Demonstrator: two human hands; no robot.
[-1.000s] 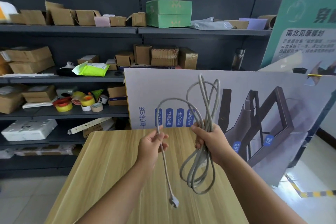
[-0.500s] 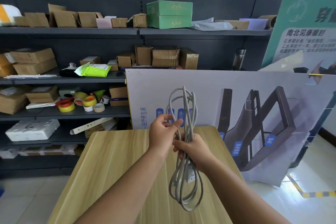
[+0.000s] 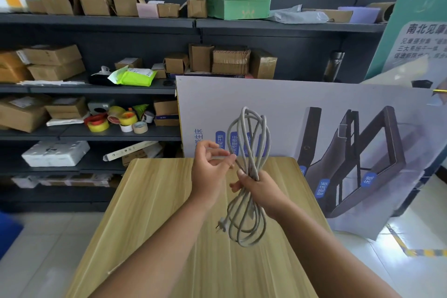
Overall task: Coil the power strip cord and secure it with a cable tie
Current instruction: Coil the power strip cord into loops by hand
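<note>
Gripping coiled cord (image 3: 249, 133), right hand (image 3: 260, 189)

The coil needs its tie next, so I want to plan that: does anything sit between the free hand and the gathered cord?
Nothing visible does. The right hand grips the coiled cord at its middle above the table; the left hand pinches something thin beside it.

A light wooden table (image 3: 154, 213) with a printed poster board (image 3: 314, 109) standing behind its far edge
</note>
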